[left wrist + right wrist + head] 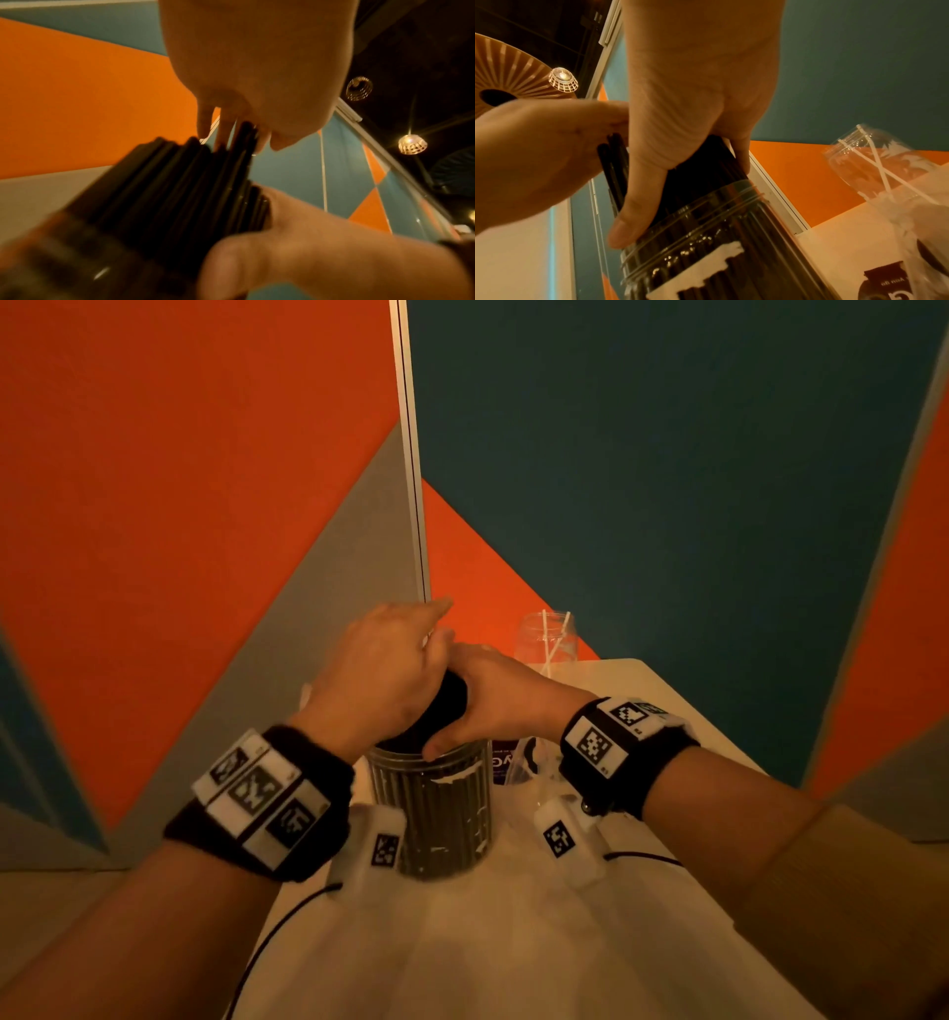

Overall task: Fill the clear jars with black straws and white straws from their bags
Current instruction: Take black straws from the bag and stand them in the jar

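both hands curled round black straws (pixel 706 162) standing in clear jar (pixel 431 814): left hand (pixel 377 675), right hand (pixel 493 695). torn white label (pixel 706 261) unreadable; bag (pixel 885 284) print illegible.

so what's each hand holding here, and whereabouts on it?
Right hand grips the black straws just above the jar mouth, thumb on its rim. Left hand pinches a few straws near their top ends.
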`<state>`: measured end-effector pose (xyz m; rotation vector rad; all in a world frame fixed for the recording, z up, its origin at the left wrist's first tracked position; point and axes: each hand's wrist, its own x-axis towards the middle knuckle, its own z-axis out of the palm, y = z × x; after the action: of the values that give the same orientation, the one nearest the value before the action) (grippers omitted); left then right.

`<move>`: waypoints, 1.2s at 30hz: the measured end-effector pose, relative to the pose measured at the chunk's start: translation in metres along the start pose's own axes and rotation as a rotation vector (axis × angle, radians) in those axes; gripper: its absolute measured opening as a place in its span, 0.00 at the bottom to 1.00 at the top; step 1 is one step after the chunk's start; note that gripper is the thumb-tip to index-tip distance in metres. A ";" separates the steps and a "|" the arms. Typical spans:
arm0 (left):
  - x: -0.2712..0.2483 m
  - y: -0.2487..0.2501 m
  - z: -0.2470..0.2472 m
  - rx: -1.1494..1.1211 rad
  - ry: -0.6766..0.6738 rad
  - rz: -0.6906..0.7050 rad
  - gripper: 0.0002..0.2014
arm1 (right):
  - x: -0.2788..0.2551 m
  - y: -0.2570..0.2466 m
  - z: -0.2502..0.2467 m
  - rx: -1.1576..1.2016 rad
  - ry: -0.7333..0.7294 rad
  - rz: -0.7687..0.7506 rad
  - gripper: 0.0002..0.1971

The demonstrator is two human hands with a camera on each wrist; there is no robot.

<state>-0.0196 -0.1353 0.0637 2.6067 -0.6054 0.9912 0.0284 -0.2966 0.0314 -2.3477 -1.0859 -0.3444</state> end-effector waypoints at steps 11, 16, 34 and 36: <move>0.012 0.007 0.011 0.183 -0.381 0.018 0.36 | 0.000 0.013 0.002 0.227 0.003 -0.031 0.28; -0.008 0.009 0.030 0.309 -0.295 0.080 0.41 | -0.003 0.015 0.006 0.213 0.060 -0.166 0.35; -0.067 0.011 0.013 -0.020 -0.129 -0.395 0.43 | -0.130 0.069 -0.001 -0.128 -0.167 0.674 0.26; -0.074 0.009 0.021 -0.115 -0.156 -0.433 0.49 | -0.148 0.080 0.001 -0.250 -0.372 0.736 0.25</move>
<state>-0.0623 -0.1310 -0.0003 2.5675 -0.1117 0.6040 -0.0062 -0.4322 -0.0614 -2.9053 -0.2571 0.2530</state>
